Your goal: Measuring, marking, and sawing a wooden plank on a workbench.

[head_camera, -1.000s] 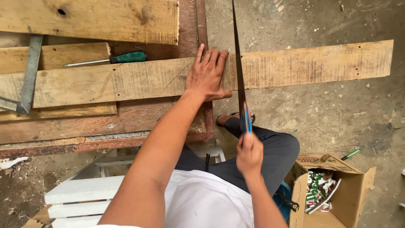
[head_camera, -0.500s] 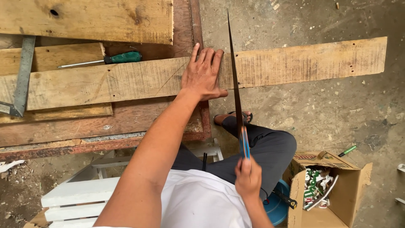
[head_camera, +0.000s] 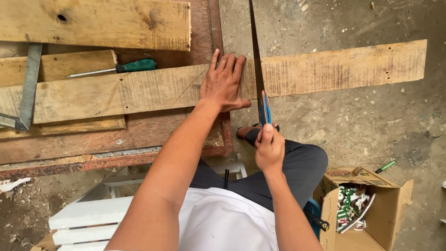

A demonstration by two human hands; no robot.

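A long weathered wooden plank (head_camera: pixel 334 69) lies across a reddish workbench (head_camera: pixel 139 135) and juts out to the right over the floor. My left hand (head_camera: pixel 225 83) presses flat on the plank at the bench's edge. My right hand (head_camera: pixel 269 148) grips the blue handle of a hand saw (head_camera: pixel 257 60), whose thin blade stands on edge across the plank just right of my left hand's fingers.
A green-handled screwdriver (head_camera: pixel 125 67) and a metal try square (head_camera: pixel 25 93) lie on the bench among other boards (head_camera: pixel 97 23). An open cardboard box (head_camera: pixel 371 209) of small items stands on the concrete floor at lower right. A white slatted stool (head_camera: pixel 88 218) is under me.
The saw has slid forward through the plank: my right hand moved up toward the board. My left hand stays pressed on the plank.
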